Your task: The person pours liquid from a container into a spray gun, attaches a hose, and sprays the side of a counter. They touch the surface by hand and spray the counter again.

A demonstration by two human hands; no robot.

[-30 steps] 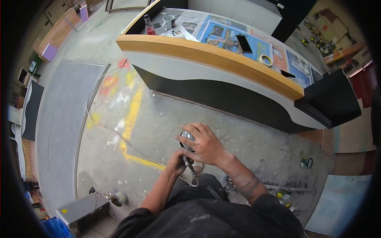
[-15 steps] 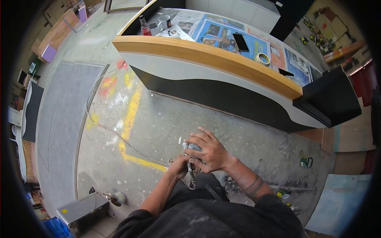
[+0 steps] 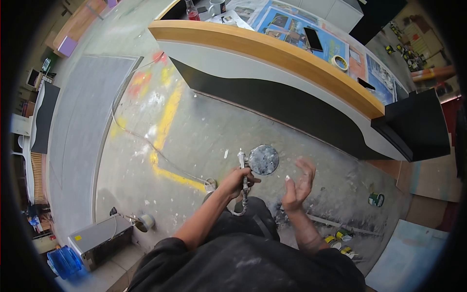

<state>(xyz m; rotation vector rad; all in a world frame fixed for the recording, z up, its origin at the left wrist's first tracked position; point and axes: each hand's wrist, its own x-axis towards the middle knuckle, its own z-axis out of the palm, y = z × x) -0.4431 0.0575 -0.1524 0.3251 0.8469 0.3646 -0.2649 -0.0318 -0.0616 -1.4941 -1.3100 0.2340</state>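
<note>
My left hand (image 3: 236, 182) grips a paint spray gun (image 3: 264, 159) by its handle in front of my body. The gun's round cup, smeared with grey and white paint, faces up at me, and its metal nozzle end points away. A hose hangs from the bottom of the handle toward my lap. To the right of the cup, apart from it, my right hand (image 3: 299, 186) is raised with fingers parted and slightly blurred. A small white spot shows at its thumb tip.
Ahead stands a counter (image 3: 272, 53) with a wood edge, holding a phone (image 3: 313, 39), a tape roll (image 3: 339, 63), a bottle and a mug. A thin hose (image 3: 141, 137) crosses the paint-marked floor. Paint tins (image 3: 345, 234) lie right; a metal box (image 3: 100, 243) sits left.
My right hand has come off the spray gun's cup and moved right, opening. The gun, still in my left hand, has risen slightly and its cup top now shows. The view has tilted down.
</note>
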